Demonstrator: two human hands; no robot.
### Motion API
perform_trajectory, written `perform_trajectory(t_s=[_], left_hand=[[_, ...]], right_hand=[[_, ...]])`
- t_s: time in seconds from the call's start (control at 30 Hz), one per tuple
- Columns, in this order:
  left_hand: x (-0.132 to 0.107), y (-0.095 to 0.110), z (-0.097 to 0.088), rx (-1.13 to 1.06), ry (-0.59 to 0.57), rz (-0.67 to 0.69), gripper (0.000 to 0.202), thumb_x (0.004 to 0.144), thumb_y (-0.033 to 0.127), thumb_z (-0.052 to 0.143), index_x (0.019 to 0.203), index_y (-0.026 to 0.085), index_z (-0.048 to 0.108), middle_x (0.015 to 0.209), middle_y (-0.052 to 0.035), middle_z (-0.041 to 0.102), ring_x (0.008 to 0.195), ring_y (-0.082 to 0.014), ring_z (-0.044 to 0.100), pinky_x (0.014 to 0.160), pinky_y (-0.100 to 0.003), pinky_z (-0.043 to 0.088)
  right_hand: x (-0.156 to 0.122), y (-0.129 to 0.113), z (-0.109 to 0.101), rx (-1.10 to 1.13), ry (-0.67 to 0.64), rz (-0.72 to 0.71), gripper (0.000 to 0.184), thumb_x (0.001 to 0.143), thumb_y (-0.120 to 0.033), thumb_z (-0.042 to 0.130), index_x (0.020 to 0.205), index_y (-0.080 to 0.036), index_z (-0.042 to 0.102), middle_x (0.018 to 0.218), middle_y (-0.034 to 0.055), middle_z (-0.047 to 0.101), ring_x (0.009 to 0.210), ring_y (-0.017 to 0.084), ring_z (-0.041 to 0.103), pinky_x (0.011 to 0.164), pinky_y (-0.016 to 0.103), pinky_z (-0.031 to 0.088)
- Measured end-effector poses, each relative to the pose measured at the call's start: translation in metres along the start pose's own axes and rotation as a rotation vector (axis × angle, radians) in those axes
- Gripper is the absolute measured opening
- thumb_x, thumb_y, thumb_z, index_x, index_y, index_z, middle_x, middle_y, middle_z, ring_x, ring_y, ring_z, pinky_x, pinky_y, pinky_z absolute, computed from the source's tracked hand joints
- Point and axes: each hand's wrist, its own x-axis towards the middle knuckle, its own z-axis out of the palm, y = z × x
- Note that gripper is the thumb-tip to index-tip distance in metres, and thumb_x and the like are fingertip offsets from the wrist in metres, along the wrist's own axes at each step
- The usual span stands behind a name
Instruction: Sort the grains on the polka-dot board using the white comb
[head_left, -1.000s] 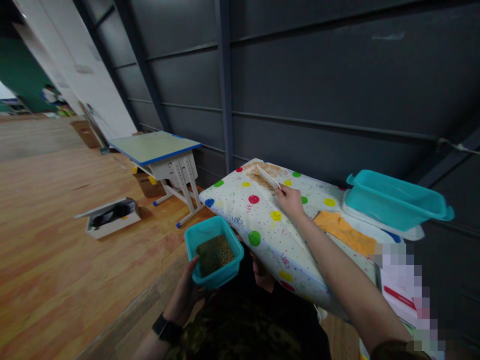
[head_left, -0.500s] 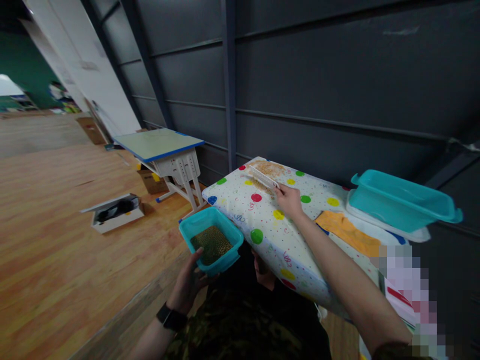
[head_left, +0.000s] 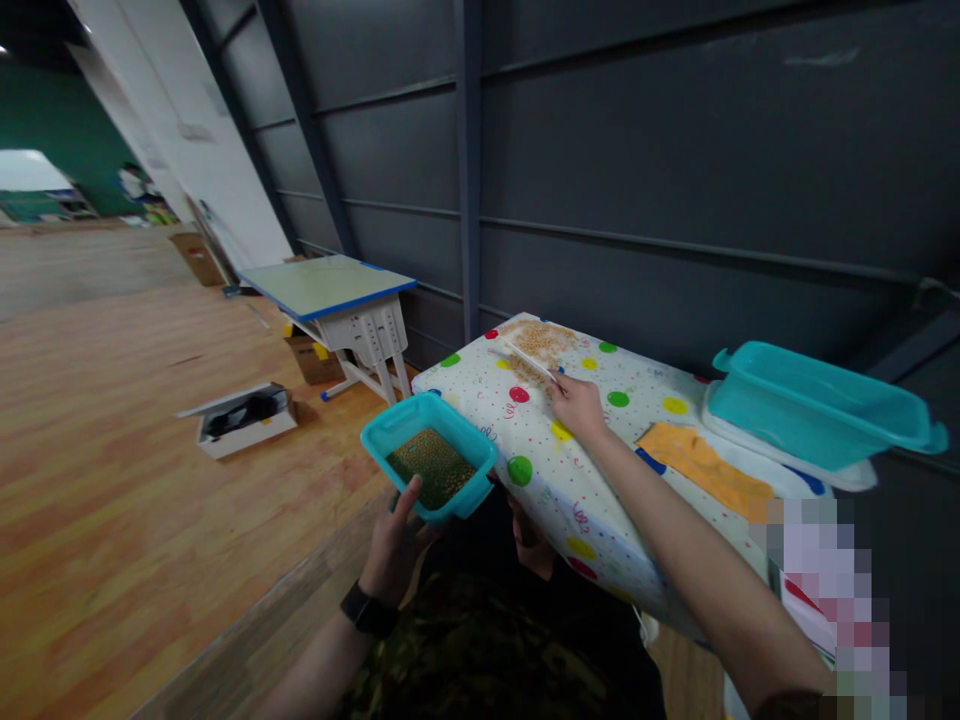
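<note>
My left hand (head_left: 396, 545) grips a turquoise plastic box (head_left: 480, 490) from the near side, thumb over its rim and fingers underneath. Small bean-like grains (head_left: 431, 465), tan and dark green, lie inside the box, which is held off the table's front left corner. In my right hand (head_left: 577, 402) is a long, thin white flat tool (head_left: 529, 357); its exact kind is unclear. The tool stands on edge at a heap of loose tan grains (head_left: 544, 338), spread over the far left part of the dotted tablecloth (head_left: 480, 385).
On the right of the table, a larger turquoise box (head_left: 821, 405) stands on a white lid, near an orange cloth (head_left: 701, 465). A dark panelled wall (head_left: 675, 150) runs behind. To the left are a school desk (head_left: 330, 285) and an opened white carton (head_left: 251, 420) on the floor.
My left hand has raised the box slightly and moved it a little right. The white tool has turned more edge-on at the grains. The whole view has shifted slightly.
</note>
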Motion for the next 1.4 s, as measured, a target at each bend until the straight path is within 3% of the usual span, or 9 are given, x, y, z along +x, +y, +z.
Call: perform_trajectory(t_s=[0.13, 0.23, 0.4, 0.6, 0.73, 0.83, 0.93, 1.1, 1.4], left_hand=[[0.0, -0.011, 0.001, -0.06, -0.015, 0.01, 0.05, 0.095, 0.044, 0.093, 0.137, 0.023, 0.077, 0.124, -0.0097, 0.088, 0.089, -0.0229, 0.086, 0.08, -0.037, 0.074], [0.0, -0.013, -0.001, -0.072, -0.028, 0.028, 0.047, 0.094, 0.047, 0.094, 0.133, 0.025, 0.079, 0.119, -0.0071, 0.089, 0.087, -0.0218, 0.086, 0.078, -0.035, 0.074], [0.006, -0.007, -0.004, -0.017, -0.024, -0.053, 0.045, 0.104, 0.041, 0.083, 0.143, 0.02, 0.075, 0.128, -0.0132, 0.088, 0.095, -0.0259, 0.088, 0.085, -0.042, 0.075], [0.002, -0.003, 0.0, -0.029, -0.052, -0.065, 0.043, 0.113, 0.039, 0.069, 0.152, 0.02, 0.071, 0.131, -0.0143, 0.087, 0.098, -0.0258, 0.088, 0.086, -0.041, 0.076], [0.005, -0.008, -0.005, -0.025, -0.056, -0.035, 0.041, 0.114, 0.039, 0.067, 0.15, 0.021, 0.072, 0.129, -0.0129, 0.087, 0.094, -0.0246, 0.088, 0.081, -0.038, 0.075], [0.011, -0.014, -0.012, -0.034, -0.075, -0.026, 0.044, 0.111, 0.04, 0.071, 0.152, 0.022, 0.072, 0.141, -0.0144, 0.085, 0.1, -0.0262, 0.088, 0.09, -0.042, 0.075], [0.015, -0.018, -0.017, -0.031, -0.096, -0.029, 0.049, 0.108, 0.043, 0.076, 0.153, 0.023, 0.071, 0.151, -0.0154, 0.08, 0.112, -0.0291, 0.087, 0.101, -0.046, 0.074], [0.013, -0.015, -0.015, -0.055, -0.118, -0.062, 0.054, 0.11, 0.048, 0.073, 0.158, 0.024, 0.069, 0.156, -0.0157, 0.078, 0.121, -0.032, 0.086, 0.101, -0.045, 0.074], [0.009, -0.009, -0.014, -0.081, -0.102, -0.065, 0.044, 0.106, 0.043, 0.079, 0.144, 0.021, 0.078, 0.149, -0.0144, 0.082, 0.123, -0.0331, 0.085, 0.099, -0.045, 0.075]], right_hand=[[0.001, 0.004, -0.002, -0.008, 0.021, -0.021, 0.041, 0.102, -0.027, 0.057, 0.121, -0.014, 0.091, 0.1, 0.0145, 0.09, 0.087, 0.03, 0.082, 0.084, 0.034, 0.058], [0.001, 0.006, -0.003, -0.005, 0.046, -0.024, 0.041, 0.103, -0.03, 0.055, 0.118, -0.014, 0.09, 0.091, 0.0142, 0.088, 0.079, 0.029, 0.079, 0.079, 0.034, 0.055], [0.003, 0.005, -0.005, 0.069, 0.06, -0.02, 0.035, 0.099, -0.032, 0.058, 0.104, -0.017, 0.089, 0.079, 0.0103, 0.083, 0.071, 0.027, 0.073, 0.073, 0.034, 0.051], [0.007, 0.007, -0.008, 0.204, 0.148, 0.01, 0.033, 0.096, -0.036, 0.061, 0.086, -0.017, 0.086, 0.07, 0.0086, 0.078, 0.065, 0.025, 0.067, 0.068, 0.033, 0.046], [0.006, 0.008, -0.007, 0.218, 0.102, 0.029, 0.031, 0.094, -0.037, 0.066, 0.075, -0.019, 0.082, 0.061, 0.0063, 0.073, 0.062, 0.024, 0.064, 0.064, 0.032, 0.043], [0.006, 0.006, -0.005, 0.232, 0.066, 0.004, 0.032, 0.094, -0.037, 0.068, 0.071, -0.02, 0.082, 0.056, 0.0038, 0.069, 0.058, 0.023, 0.063, 0.063, 0.032, 0.044], [0.007, 0.002, -0.001, 0.263, 0.082, 0.005, 0.028, 0.094, -0.034, 0.069, 0.08, -0.021, 0.089, 0.066, 0.0044, 0.079, 0.062, 0.026, 0.07, 0.066, 0.033, 0.051], [0.004, -0.004, 0.004, 0.318, 0.05, 0.017, 0.028, 0.09, -0.025, 0.071, 0.102, -0.025, 0.096, 0.101, 0.006, 0.091, 0.083, 0.033, 0.083, 0.081, 0.039, 0.063], [-0.015, 0.003, -0.021, 0.348, -0.036, 0.006, 0.028, 0.093, -0.042, 0.076, 0.105, -0.027, 0.096, 0.095, 0.0001, 0.09, 0.078, 0.032, 0.082, 0.074, 0.04, 0.064]])
